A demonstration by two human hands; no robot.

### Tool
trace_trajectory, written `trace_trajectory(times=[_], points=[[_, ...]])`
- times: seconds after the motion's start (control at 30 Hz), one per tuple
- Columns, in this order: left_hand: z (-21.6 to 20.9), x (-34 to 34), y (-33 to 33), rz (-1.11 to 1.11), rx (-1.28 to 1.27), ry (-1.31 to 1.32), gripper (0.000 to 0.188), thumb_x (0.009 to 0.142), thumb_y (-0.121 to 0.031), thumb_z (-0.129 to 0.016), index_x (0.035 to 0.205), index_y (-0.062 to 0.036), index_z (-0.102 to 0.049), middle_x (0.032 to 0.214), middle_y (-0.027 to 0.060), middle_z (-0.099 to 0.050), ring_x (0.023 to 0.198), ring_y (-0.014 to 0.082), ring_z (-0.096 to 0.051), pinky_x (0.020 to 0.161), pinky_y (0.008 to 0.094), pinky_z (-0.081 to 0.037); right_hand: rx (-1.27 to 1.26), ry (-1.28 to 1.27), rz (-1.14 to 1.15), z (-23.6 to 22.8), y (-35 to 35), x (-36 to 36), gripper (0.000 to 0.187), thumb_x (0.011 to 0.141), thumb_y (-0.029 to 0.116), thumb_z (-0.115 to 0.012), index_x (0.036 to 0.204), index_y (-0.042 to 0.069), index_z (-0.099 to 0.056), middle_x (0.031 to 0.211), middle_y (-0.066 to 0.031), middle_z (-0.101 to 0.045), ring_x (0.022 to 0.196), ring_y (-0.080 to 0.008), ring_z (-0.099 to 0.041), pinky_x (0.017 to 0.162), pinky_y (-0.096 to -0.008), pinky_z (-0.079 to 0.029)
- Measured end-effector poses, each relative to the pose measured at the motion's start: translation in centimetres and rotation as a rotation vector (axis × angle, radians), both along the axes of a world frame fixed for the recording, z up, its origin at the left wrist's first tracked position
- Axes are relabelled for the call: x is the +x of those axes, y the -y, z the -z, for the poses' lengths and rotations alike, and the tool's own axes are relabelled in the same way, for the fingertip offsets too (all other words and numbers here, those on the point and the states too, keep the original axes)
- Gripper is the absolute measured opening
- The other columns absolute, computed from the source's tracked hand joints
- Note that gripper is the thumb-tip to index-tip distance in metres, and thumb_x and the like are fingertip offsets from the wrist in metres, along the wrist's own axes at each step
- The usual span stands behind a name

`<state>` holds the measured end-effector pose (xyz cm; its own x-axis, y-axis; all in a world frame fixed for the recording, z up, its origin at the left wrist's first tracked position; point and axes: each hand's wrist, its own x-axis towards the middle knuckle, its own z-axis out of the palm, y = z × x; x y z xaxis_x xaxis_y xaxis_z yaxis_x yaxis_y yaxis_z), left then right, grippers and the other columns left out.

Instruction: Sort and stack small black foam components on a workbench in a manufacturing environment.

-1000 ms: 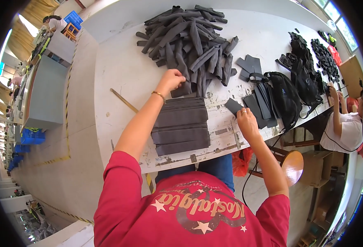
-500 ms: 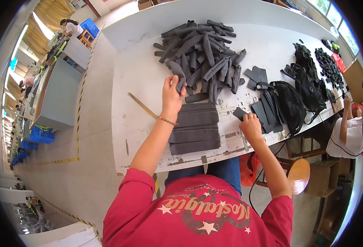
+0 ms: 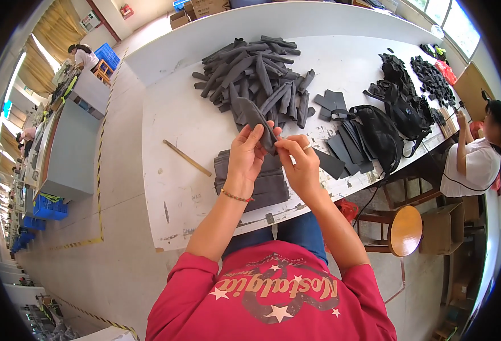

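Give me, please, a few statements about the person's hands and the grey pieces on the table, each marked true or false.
1. Both hands hold one grey fabric piece. True.
2. The left hand rests flat on the table. False: it is raised, gripping the piece.
3. A heap of grey pieces lies beyond the hands. True.
4. The right hand holds the wooden stick. False: the stick lies alone on the table.
5. A neat grey stack lies under the hands. True.

Two hands (image 3: pixel 244 156), one grey strip (image 3: pixel 256 119) held, one wooden stick (image 3: pixel 186 158), one round stool (image 3: pixel 405 230).
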<state>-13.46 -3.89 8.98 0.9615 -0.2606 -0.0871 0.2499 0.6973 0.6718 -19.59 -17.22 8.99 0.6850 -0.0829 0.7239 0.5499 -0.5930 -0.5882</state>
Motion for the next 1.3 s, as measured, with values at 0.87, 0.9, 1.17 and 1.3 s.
trace_trajectory(times=[0.87, 0.9, 1.17, 1.3], points=[[2.2, -0.4, -4.0, -0.3, -0.031, -0.028, 0.02, 0.095, -0.01, -0.062, 0.111, 0.0017, -0.056, 0.105, 0.0183, -0.067, 0.098, 0.0325, -0.068, 0.086, 0.0389, -0.059, -1.157, -0.46, 0.283, 14.4, 11.7, -0.1, 0.016, 0.082, 0.011, -0.062, 0.091, -0.001, -0.068, 0.093, -0.0133, -0.063, 0.094, -0.0277, -0.061, 0.077, -0.0361, -0.049], [2.2, -0.4, -4.1, -0.289, -0.034, -0.037, 0.02, 0.095, -0.01, -0.062, 0.111, 0.0014, -0.056, 0.105, 0.0183, -0.067, 0.098, 0.0325, -0.068, 0.086, 0.0389, -0.059, -1.177, -0.471, 0.238, 14.1, 11.6, 0.1, 0.017, 0.08, 0.008, -0.058, 0.088, -0.004, -0.068, 0.091, -0.0142, -0.063, 0.094, -0.029, -0.061, 0.077, -0.0361, -0.049], [2.3, -1.3, -4.6, -0.302, -0.032, -0.041, 0.018, 0.096, -0.01, -0.062, 0.11, 0.0008, -0.057, 0.103, 0.0181, -0.067, 0.096, 0.0322, -0.069, 0.085, 0.0389, -0.059, -1.115, -0.607, 0.294, 12.9, 10.2, -0.6, 0.028, 0.084, 0.011, -0.057, 0.108, -0.002, -0.063, 0.103, -0.0135, -0.063, 0.1, -0.0262, -0.059, 0.081, -0.0361, -0.048], [2.7, -1.7, -5.7, -0.299, -0.021, -0.043, 0.018, 0.096, -0.01, -0.061, 0.109, 0.0011, -0.058, 0.103, 0.0174, -0.067, 0.095, 0.0311, -0.069, 0.085, 0.039, -0.06, -0.929, -0.595, 0.291, 13.9, 8.9, -5.9, 0.035, 0.086, 0.017, -0.06, 0.115, -0.001, -0.059, 0.117, -0.0156, -0.056, 0.11, -0.0293, -0.053, 0.091, -0.0403, -0.044]])
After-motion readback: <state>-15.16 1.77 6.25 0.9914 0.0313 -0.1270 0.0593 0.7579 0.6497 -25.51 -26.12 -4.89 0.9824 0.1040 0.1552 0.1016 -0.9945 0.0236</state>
